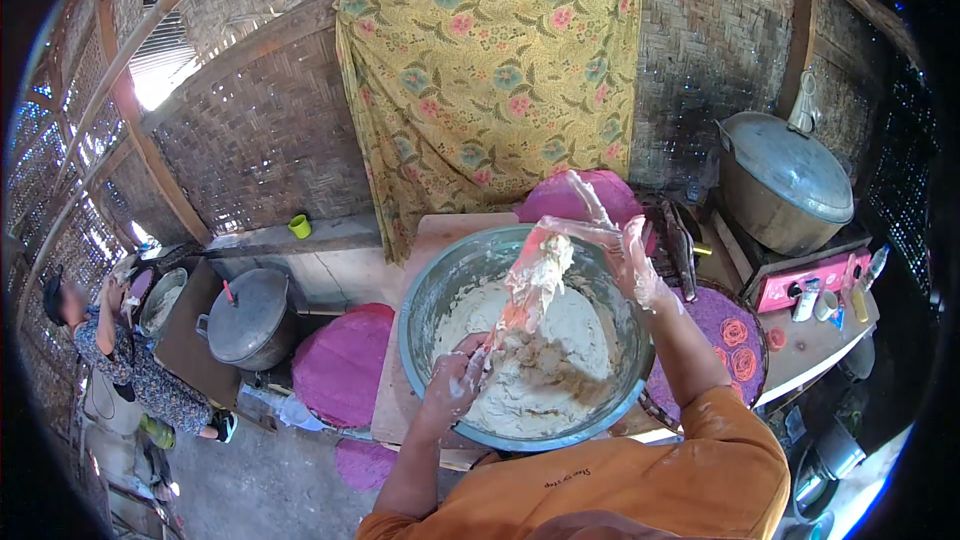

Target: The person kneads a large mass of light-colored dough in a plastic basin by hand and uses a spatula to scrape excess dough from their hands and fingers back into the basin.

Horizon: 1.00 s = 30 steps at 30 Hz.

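Fingers (472,345) of the left hand (455,388) are clamped round the near end of a red spatula (516,312) in the head view, so its blade pokes up and away beyond them. A gloopy lump of pale dough (547,270) clings to that blade, well past the grip. Over on the right hand (638,275), messy fingers are spread apart just beside the blade's far end, can't tell if they're touching it. All this sits over a big blue-grey basin (412,352).

Grey-blue basin (428,305), salmon-red utensil (516,318), yellow floral cloth (490,90)
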Tool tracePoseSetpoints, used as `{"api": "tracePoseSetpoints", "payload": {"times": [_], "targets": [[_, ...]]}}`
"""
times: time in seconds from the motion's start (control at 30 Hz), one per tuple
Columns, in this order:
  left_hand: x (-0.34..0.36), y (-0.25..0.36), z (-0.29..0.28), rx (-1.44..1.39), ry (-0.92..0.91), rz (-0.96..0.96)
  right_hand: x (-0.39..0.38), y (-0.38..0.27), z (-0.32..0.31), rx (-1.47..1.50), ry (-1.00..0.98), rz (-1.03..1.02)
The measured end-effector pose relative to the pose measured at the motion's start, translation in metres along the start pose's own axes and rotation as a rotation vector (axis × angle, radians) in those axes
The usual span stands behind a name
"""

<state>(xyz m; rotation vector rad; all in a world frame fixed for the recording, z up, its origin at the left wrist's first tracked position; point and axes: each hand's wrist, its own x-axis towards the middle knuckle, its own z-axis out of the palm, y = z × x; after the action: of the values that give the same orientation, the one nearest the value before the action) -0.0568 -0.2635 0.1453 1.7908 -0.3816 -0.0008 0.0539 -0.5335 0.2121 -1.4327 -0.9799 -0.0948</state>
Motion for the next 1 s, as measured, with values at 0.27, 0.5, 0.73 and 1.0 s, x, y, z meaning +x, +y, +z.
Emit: {"api": "tracePoseSetpoints", "payload": {"times": [0.27,0.5,0.73,1.0], "targets": [[0.004,-0.004,0.023,-0.004,0.270,0.109,0.002,0.018,0.018,0.126,-0.005,0.022],[0.011,-0.020,0.020,-0.056,0.308,0.124,-0.019,0.035,0.028,0.279,-0.112,0.220],[0.003,0.017,0.019,-0.580,-0.033,-0.152,0.004,0.006,0.028,0.168,-0.006,-0.009],[0.001,0.009,0.013,-1.222,-0.347,-0.195,-0.002,0.021,0.040,0.221,-0.016,0.079]]}}
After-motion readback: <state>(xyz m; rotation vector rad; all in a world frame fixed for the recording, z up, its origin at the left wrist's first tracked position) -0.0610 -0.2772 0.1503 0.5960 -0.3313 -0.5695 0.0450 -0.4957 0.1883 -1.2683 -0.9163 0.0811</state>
